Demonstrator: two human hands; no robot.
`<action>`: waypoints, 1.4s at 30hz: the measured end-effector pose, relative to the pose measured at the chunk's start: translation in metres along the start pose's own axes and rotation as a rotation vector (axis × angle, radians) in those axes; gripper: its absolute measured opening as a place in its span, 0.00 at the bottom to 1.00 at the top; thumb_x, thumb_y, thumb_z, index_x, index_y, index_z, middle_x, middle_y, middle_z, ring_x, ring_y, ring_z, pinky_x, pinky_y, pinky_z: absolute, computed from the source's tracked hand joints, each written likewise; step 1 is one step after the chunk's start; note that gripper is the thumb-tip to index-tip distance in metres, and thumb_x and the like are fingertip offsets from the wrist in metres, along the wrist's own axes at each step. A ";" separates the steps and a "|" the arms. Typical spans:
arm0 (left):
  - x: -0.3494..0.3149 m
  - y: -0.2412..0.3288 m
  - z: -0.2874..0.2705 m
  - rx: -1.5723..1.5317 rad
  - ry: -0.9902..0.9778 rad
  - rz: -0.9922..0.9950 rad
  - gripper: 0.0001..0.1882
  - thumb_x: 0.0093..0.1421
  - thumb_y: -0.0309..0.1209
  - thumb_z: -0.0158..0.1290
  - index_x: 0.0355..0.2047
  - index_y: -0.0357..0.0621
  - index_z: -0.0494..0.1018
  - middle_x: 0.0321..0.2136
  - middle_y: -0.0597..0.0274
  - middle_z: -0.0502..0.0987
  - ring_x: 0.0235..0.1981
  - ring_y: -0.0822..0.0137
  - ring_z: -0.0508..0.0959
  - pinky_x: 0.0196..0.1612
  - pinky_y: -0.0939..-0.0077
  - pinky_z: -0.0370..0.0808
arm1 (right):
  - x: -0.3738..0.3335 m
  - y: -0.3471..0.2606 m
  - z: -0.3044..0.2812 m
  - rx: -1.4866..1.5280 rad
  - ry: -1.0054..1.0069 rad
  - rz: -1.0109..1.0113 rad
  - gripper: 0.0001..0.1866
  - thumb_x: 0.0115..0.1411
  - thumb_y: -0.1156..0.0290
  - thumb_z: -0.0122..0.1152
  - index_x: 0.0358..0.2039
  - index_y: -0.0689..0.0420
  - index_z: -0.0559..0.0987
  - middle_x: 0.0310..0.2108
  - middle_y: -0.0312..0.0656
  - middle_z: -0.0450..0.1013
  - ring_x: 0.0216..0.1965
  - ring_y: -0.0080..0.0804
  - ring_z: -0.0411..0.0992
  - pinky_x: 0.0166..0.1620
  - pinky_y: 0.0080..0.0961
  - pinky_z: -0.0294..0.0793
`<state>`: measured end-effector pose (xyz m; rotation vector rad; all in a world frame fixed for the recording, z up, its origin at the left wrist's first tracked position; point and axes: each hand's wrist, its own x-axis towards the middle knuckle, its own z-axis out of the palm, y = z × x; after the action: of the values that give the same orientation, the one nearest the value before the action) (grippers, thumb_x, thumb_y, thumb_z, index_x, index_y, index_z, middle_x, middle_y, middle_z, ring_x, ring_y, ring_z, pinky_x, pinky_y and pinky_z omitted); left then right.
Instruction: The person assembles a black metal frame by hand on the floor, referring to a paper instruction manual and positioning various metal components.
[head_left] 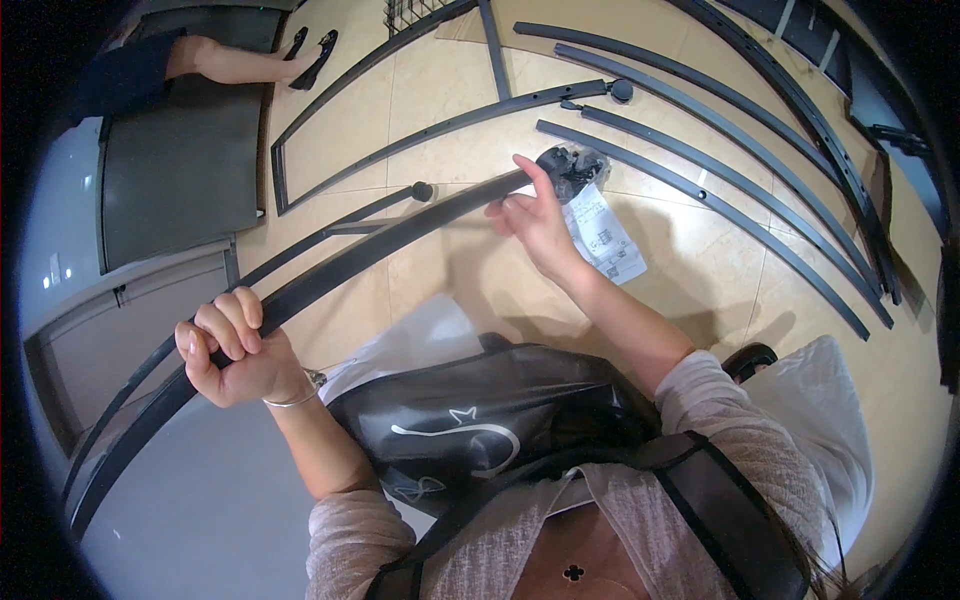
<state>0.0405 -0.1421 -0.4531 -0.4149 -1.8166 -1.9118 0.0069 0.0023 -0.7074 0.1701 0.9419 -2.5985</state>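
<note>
From my end I have the left hand (238,345) clenched around a long dark metal bar (390,238), which slants up across the front of the body, while the right hand (535,220) grasps it more lightly by its upper end, thumb and fingers about the tip. I judge the work partway along: beyond the bar, an angled frame (540,101) lies with its corner formed and a round black castor (621,91) at one end, so some joining looks done. A thinner bar (340,215) ending in another castor (423,191) runs beside the held one; I can't tell whether the two are fastened together. What seems left are the separate loose bars (660,173) on the tiled floor (700,245), plus small black parts in a clear bag (575,170), touching a white printed sheet (603,238).
</note>
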 end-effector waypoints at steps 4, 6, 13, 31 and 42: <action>0.002 0.013 0.005 -0.010 0.045 0.047 0.12 0.50 0.29 0.37 0.11 0.51 0.54 0.06 0.71 0.53 0.09 0.78 0.54 0.18 0.85 0.53 | -0.002 -0.005 0.011 0.032 0.012 -0.071 0.28 0.53 0.81 0.41 0.54 0.52 0.49 0.26 0.42 0.69 0.23 0.21 0.64 0.28 0.17 0.65; 0.006 0.013 -0.004 -0.033 0.069 0.050 0.13 0.50 0.29 0.37 0.10 0.51 0.53 0.06 0.71 0.53 0.09 0.78 0.54 0.18 0.84 0.53 | 0.002 0.005 0.012 -0.181 0.133 -0.252 0.25 0.54 0.79 0.44 0.52 0.55 0.52 0.27 0.43 0.68 0.27 0.24 0.66 0.32 0.20 0.66; 0.011 0.020 -0.026 -0.009 0.245 0.067 0.15 0.50 0.29 0.37 0.09 0.52 0.49 0.06 0.71 0.50 0.09 0.78 0.51 0.18 0.83 0.53 | -0.021 0.047 -0.037 -0.929 0.101 -0.618 0.08 0.50 0.82 0.45 0.32 0.63 0.68 0.31 0.49 0.67 0.30 0.44 0.67 0.35 0.30 0.66; 0.013 0.022 -0.041 -0.035 0.291 0.086 0.14 0.49 0.29 0.38 0.08 0.50 0.51 0.07 0.70 0.53 0.08 0.78 0.55 0.18 0.84 0.56 | -0.002 -0.012 -0.010 -0.151 -0.062 0.056 0.09 0.56 0.72 0.45 0.33 0.65 0.69 0.24 0.42 0.71 0.22 0.22 0.67 0.26 0.16 0.65; 0.015 0.022 -0.034 -0.058 0.313 0.103 0.15 0.48 0.29 0.38 0.08 0.52 0.49 0.06 0.70 0.52 0.08 0.77 0.53 0.19 0.84 0.56 | -0.003 -0.037 0.024 -0.151 -0.051 -0.026 0.10 0.56 0.70 0.47 0.30 0.65 0.70 0.22 0.40 0.71 0.21 0.20 0.66 0.25 0.15 0.63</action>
<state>0.0433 -0.1778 -0.4291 -0.2094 -1.5124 -1.8444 -0.0044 0.0139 -0.6659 0.0515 1.1234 -2.5290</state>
